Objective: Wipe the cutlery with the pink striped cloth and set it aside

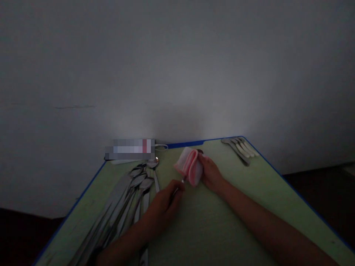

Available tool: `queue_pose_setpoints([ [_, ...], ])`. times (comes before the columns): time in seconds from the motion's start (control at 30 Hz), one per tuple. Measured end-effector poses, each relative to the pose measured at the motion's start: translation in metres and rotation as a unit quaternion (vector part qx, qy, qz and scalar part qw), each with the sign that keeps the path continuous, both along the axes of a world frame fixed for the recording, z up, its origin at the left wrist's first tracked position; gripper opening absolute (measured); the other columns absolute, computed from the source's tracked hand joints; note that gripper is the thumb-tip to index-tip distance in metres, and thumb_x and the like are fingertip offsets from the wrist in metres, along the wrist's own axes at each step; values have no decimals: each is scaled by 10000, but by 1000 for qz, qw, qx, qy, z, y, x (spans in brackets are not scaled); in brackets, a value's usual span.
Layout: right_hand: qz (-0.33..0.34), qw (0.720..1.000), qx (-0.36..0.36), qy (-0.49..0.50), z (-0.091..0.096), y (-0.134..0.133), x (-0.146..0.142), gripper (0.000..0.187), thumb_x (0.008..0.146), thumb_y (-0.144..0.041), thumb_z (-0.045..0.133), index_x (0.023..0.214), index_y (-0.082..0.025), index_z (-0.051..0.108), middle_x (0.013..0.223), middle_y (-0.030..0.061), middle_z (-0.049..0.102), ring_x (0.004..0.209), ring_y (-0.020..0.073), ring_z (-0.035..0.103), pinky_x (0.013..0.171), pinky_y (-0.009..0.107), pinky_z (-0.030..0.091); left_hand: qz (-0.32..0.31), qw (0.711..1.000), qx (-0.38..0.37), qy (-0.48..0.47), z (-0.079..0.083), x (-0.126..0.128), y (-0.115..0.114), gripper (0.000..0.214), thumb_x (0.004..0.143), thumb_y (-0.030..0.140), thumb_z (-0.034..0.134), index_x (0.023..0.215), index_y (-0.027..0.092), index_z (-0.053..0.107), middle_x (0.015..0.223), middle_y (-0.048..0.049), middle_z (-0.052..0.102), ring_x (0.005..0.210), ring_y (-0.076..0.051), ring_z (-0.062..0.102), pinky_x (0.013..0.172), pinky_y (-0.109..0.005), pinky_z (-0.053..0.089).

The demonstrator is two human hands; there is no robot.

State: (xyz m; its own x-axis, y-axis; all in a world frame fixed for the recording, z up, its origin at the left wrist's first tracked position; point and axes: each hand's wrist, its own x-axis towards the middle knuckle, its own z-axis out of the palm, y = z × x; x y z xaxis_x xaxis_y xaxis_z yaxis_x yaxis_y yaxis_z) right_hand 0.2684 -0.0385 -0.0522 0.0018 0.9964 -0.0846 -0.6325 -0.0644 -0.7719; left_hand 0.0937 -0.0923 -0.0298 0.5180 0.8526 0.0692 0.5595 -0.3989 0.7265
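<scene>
Over the middle of the table, my right hand (212, 173) is closed around a folded pink-and-white cloth (187, 162). My left hand (166, 199) pinches a thin metal utensil (183, 180), whose short shiny stretch shows between my fingers and the cloth's lower edge. The cloth covers most of that utensil, so its kind is hidden. A small dark rounded piece (200, 151) peeks out at the top of the cloth; I cannot tell if it belongs to the same utensil. Left of my left hand lies a pile of metal spoons (138, 181), with long handles running toward me.
Several utensils (240, 147), some with white handles, lie at the far right corner of the green, blue-edged table (210, 229). A blurred-out box-like object (130, 149) with a pale cord (162, 147) sits at the far left. A grey wall (177, 74) stands behind.
</scene>
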Motion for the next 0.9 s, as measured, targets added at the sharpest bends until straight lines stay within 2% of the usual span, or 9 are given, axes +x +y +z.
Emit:
queue_pose_setpoints([
  [0.1,-18,1000,7,4,0,0,0,314,699,-490,589,763,-183,576,640,-27,594,574,111,512,568,233,393,-65,997,-1,48,1,0,-2,165,878,252,332,921,195,480,693,20,550,583,-122,500,570,-223,357],
  [0.17,-14,1000,13,-14,-2,0,0,308,692,-485,598,748,-183,575,621,-30,587,559,109,506,562,231,387,-86,994,9,66,0,0,-3,172,872,248,338,925,201,495,710,15,574,587,-124,514,595,-229,364],
  [0.37,29,994,34,-98,-9,-1,3,239,692,-388,633,806,-181,600,638,-28,605,562,99,506,543,207,379,-95,991,17,92,2,-1,-6,192,851,227,357,939,207,528,738,1,594,656,-141,544,638,-234,378],
  [0.57,69,989,41,-124,-7,-2,6,299,686,-399,638,868,-162,627,682,6,637,574,109,527,537,209,396,-111,989,6,92,7,0,-5,194,871,247,341,921,207,524,738,8,595,654,-137,548,631,-234,376],
  [0.67,94,985,55,-130,-7,-3,7,322,638,-384,683,865,-158,639,682,0,639,557,102,523,551,216,399,-108,990,15,84,6,1,-5,191,875,252,340,915,210,522,748,10,593,660,-134,550,634,-232,375],
  [0.77,88,986,50,-129,-8,-4,7,321,628,-388,692,845,-158,641,666,-10,634,548,98,521,563,223,401,-110,988,23,106,4,1,-6,194,874,256,344,920,213,528,728,8,599,645,-138,551,628,-236,373],
  [0.9,58,991,35,-118,-8,-4,3,314,701,-450,615,825,-163,632,643,-13,623,552,104,523,547,219,396,-121,984,36,129,0,0,-6,196,873,257,352,941,219,532,730,1,608,656,-147,558,638,-242,373],
])
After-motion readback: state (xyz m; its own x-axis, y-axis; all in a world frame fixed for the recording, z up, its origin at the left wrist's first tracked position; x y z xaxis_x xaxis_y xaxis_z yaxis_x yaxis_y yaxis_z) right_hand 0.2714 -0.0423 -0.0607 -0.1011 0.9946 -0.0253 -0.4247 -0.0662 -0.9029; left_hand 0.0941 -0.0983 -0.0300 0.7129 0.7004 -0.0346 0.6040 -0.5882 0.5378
